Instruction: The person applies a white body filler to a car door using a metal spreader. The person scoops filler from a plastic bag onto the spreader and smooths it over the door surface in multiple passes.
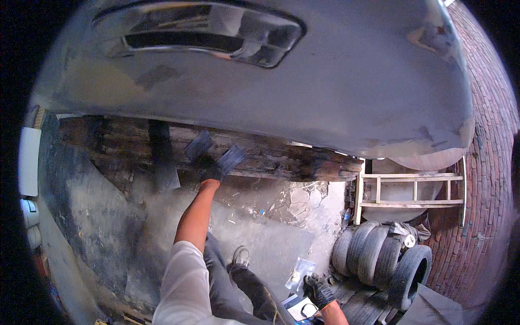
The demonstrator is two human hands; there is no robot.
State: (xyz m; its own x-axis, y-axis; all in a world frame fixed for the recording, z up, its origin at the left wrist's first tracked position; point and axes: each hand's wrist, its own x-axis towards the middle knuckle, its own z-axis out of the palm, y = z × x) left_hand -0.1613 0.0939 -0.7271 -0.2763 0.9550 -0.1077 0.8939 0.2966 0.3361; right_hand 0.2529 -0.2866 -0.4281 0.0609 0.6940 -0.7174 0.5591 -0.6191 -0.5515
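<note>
My left hand, in a dark glove with an orange cuff, reaches forward to the charred-looking wooden beam below a grey body panel. Two blue-grey rectangular pieces are at its fingers, a left piece and a right piece. Dark shadow hides how the fingers meet them. Low on the right, my right hand has its gloved fingers curled; whatever they hold is hidden. Beside it lies a clear plastic bag, and just below is an open box with white paper.
The panel overhangs the beam and carries a glossy recess. Several worn tyres stand at the right, near a pale wooden frame and a brick wall. Dark sheets cover the left floor; broken concrete shows mid-right.
</note>
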